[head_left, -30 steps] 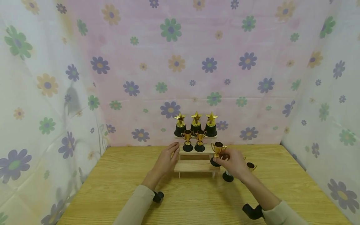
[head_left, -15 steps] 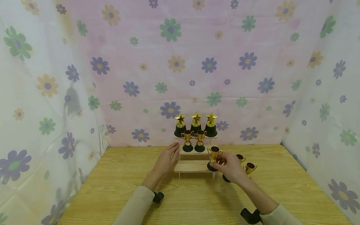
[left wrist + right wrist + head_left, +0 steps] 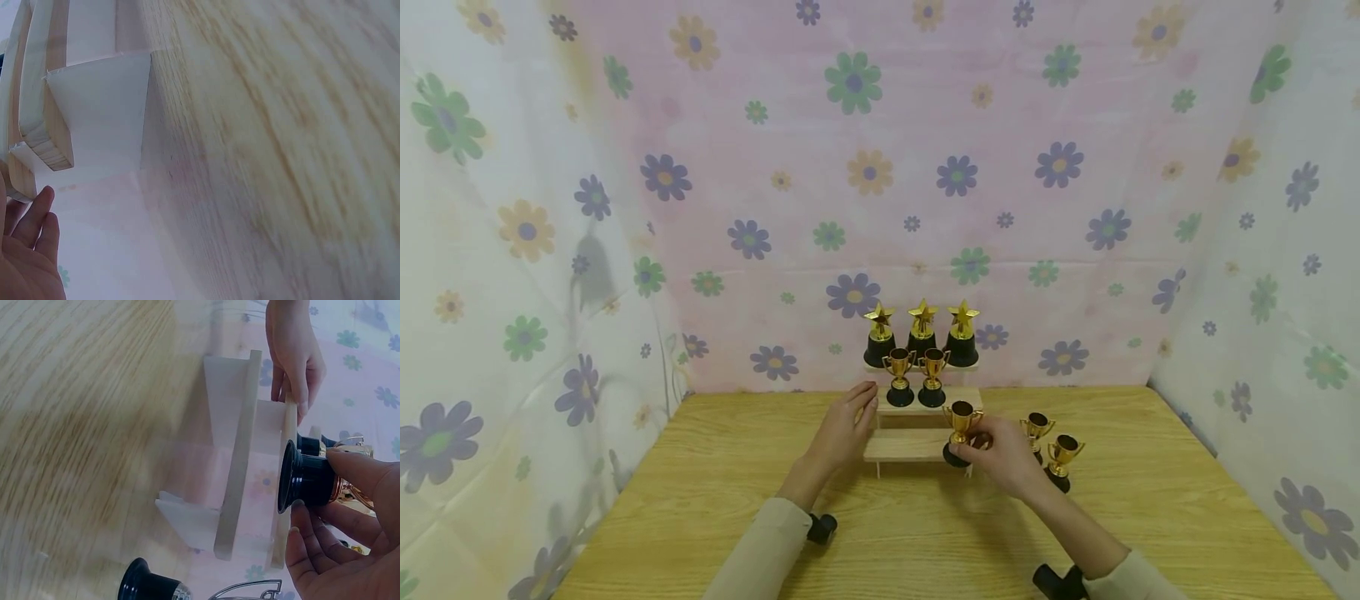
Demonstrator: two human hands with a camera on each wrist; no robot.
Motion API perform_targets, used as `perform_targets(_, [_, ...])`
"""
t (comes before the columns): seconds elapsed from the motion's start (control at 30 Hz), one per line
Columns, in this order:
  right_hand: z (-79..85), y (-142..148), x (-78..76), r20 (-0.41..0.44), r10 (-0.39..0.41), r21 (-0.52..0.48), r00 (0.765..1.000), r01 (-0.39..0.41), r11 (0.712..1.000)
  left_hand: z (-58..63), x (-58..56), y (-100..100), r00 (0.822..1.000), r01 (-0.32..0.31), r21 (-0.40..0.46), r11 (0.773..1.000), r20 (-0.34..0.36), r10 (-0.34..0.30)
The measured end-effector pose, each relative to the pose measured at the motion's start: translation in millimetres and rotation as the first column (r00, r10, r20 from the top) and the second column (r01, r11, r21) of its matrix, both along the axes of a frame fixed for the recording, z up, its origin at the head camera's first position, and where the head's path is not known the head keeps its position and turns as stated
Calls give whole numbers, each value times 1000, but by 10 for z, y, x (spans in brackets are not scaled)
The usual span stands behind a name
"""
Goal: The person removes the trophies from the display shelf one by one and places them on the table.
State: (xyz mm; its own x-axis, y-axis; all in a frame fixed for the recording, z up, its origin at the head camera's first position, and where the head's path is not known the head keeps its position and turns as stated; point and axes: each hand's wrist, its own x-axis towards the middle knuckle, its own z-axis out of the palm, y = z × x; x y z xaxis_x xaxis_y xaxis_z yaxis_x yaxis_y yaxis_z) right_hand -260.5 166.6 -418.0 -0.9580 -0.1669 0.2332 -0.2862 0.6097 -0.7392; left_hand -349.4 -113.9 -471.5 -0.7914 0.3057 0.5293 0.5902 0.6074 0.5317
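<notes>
Flowered cloth (image 3: 865,133) closes off the back and both sides, and a wood-grained counter (image 3: 737,500) runs up to it. Over the feed I see one shelf (image 3: 895,446) of three levels, stepping down towards me, likely so the back row shows over the front. Three stars (image 3: 922,335) on black bases stand side by side along the top; two cups (image 3: 899,375) stand on the middle step (image 3: 967,397), towards its left, with bare wood at its right end. One more cup (image 3: 962,422) is in the right hand (image 3: 1003,454), whose thumb and fingers pinch it low; I judge that this keeps it upright and its bowl and handles free. From the right wrist I make out a gap under its base, so it hangs above the right end of the lower step (image 3: 240,456), not touching. The left hand (image 3: 838,425) holds the left end of the middle step, thumb one side and fingers the other, I think to stop a light shelf sliding. Two loose cups (image 3: 1064,454) stand on the counter right of the shelf, near each other, handy for the right hand. My count: five cups, three stars, one shelf, two sleeves (image 3: 767,542), two black mounts (image 3: 823,527).
</notes>
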Motion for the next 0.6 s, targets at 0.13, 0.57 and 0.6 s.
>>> perform_targets(0.13, [-28,-9,5,0,18,-4,1000,-18,1000,0,6,2,1000,-4,2,1000,4,4])
perform_targets(0.57, [-121,-75,-11,-9,61,-24,998,-61,998,-8,8,-1,1000,-17,-7,1000,11,17])
perform_targets(0.6, [-135,-82,-20,-10,63,-24,998,-63,998,-11,6,0,1000,-17,-6,1000,12,17])
